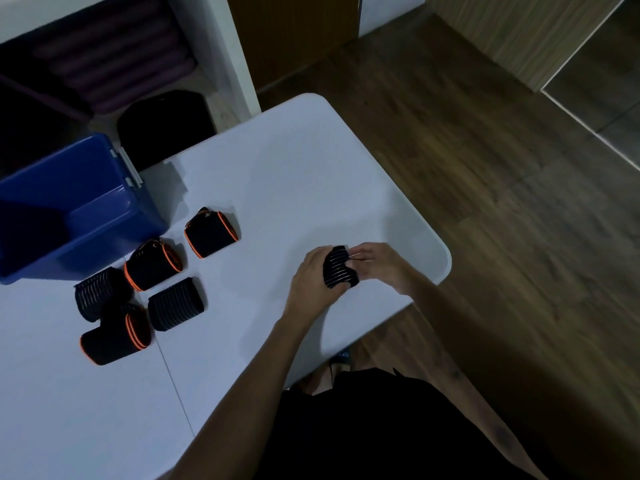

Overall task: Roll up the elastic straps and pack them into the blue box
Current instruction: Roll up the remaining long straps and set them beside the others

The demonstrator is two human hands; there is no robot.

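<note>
A black strap with grey ribs (338,267) sits rolled between both hands near the table's right corner. My left hand (311,280) curls round its left side and my right hand (379,263) pinches its right end. Several rolled straps lie on the white table (277,161) to the left: three with orange edges (211,233) (154,265) (116,336) and two ribbed black ones (176,303) (97,292). The open blue box (74,206) stands at the far left; what shows of its inside holds no strap.
A black bag (166,128) and dark purple rolled mats (110,64) lie beyond the table at the back left. The table edge runs close to my right hand, with wooden floor (485,168) past it. A table seam runs down the near left.
</note>
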